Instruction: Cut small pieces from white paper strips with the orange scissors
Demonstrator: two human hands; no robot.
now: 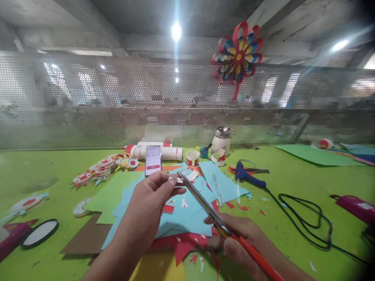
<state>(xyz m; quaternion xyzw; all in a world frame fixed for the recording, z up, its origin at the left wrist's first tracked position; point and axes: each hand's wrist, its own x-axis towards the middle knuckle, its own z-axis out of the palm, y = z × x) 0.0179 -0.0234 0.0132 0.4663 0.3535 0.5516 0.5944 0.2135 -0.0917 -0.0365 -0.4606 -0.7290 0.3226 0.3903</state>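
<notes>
My left hand point(152, 195) pinches a small white piece of paper point(175, 180) between thumb and fingers. In my right hand point(238, 230) is a pair of scissors point(202, 201) with orange-red handles. The metal blades point up and left, their tips right at the white piece; whether they are apart is too small to tell. Beneath both hands lie overlapping light blue paper sheets point(187, 226), strewn with white and red scraps point(168, 209). Red paper point(181, 249) shows under their near edge. To the right of the blades rests a clear, pen-like tool point(217, 189).
A phone point(153, 168) stands before stacked paper cups point(171, 153). Behind are a cup point(192, 157) and a bottle point(222, 141). At right lies a blue glue gun point(249, 175) with a looped black cable point(307, 212). Round paper pieces point(104, 166) sit left.
</notes>
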